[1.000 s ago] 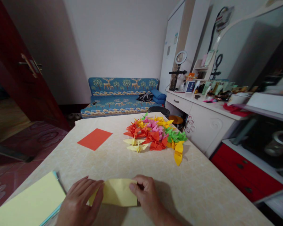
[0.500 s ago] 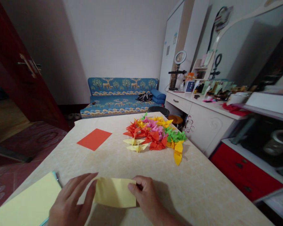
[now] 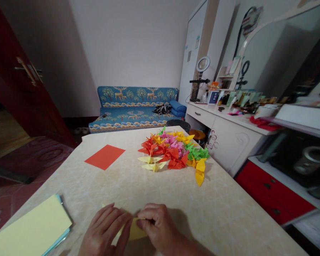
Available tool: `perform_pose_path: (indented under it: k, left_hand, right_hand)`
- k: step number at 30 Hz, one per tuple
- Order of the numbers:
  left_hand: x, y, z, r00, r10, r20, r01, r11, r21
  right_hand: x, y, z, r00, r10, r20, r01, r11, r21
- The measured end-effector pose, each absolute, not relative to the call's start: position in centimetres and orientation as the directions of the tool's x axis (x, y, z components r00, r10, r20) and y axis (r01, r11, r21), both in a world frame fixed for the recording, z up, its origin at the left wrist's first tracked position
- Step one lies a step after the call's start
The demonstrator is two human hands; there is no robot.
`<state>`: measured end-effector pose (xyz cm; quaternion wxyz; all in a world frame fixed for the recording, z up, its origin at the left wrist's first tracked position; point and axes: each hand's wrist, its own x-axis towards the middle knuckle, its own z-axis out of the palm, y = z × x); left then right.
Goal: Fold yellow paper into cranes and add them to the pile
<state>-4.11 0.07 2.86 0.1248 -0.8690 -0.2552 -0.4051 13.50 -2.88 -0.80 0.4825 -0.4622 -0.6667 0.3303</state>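
A pale yellow sheet of paper (image 3: 136, 230) lies low over the near part of the table, mostly covered by my fingers. My right hand (image 3: 160, 227) pinches its upper edge between thumb and bent fingers. Close beside it, my left hand (image 3: 106, 227) has its fingers curved over the left part of the paper, with the thumb against it. One small yellow corner shows past the left fingertips. Off to the left is a stack of yellow paper (image 3: 32, 227) with a bluish edge beneath.
An orange-red paper square (image 3: 105, 156) lies flat farther back on the table (image 3: 96, 188). Several folded paper cranes (image 3: 176, 149) in red, pink, green and yellow are heaped at the back right. Beyond stand a blue patterned sofa (image 3: 133, 110) and a white dresser (image 3: 229, 142).
The yellow paper was held spread between my hands; now it is bent and largely hidden under them. My left hand has moved right, near my right hand.
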Motion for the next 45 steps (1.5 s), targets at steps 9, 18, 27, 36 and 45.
perform_pose_path:
  k: [9,18,27,36,45]
  left_hand:
    - [-6.8,1.6,2.6,0.559,0.374,0.740,0.606,-0.793,-0.057]
    - [-9.1,2.6,1.6,0.391,0.497,0.775,0.789,-0.614,-0.005]
    - [-7.0,2.1,1.7,0.551,0.494,0.673,0.692,-0.721,-0.038]
    - [-5.3,1.1,2.2,0.629,0.374,0.681,0.546,-0.837,-0.045]
    - [-6.4,1.6,2.5,0.582,0.372,0.723,0.559,-0.829,-0.023]
  right_hand:
    - [14.1,-2.9,0.3,0.011,0.950,0.312,0.228,0.302,-0.926]
    - [14.0,-2.6,-0.1,0.078,0.963,0.258,0.139,0.246,-0.959]
    - [13.9,-2.3,-0.7,0.085,0.979,0.188,0.089,0.180,-0.980]
    - [13.6,-2.6,-0.5,0.016,0.969,0.245,0.180,0.238,-0.954]
    - [13.8,-2.6,-0.5,0.028,0.954,0.298,0.193,0.288,-0.938]
